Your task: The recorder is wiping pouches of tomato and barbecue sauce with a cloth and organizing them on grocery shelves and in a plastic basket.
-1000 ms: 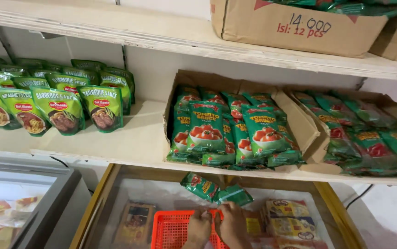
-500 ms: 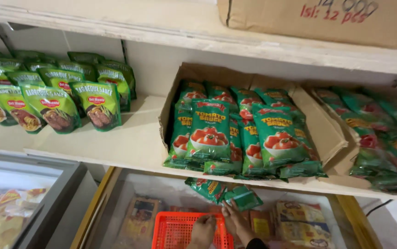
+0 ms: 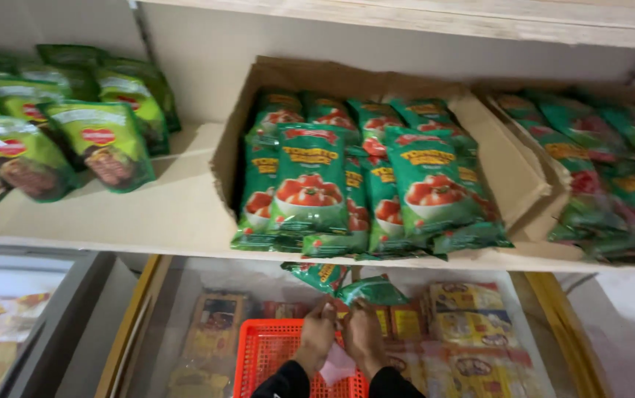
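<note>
Both hands are low in the view, over a red basket (image 3: 269, 354) that rests on the glass lid of a chest freezer (image 3: 140, 317): the left hand (image 3: 316, 335) and the right hand (image 3: 364, 333) are side by side, fingers pinched on two green sauce pouches (image 3: 370, 291) held just under the shelf (image 3: 148, 214). Above them an open cardboard box (image 3: 501, 162) on that shelf is packed with upright green pouches (image 3: 310, 188), and further green packets (image 3: 103, 140) stand to the left
</note>
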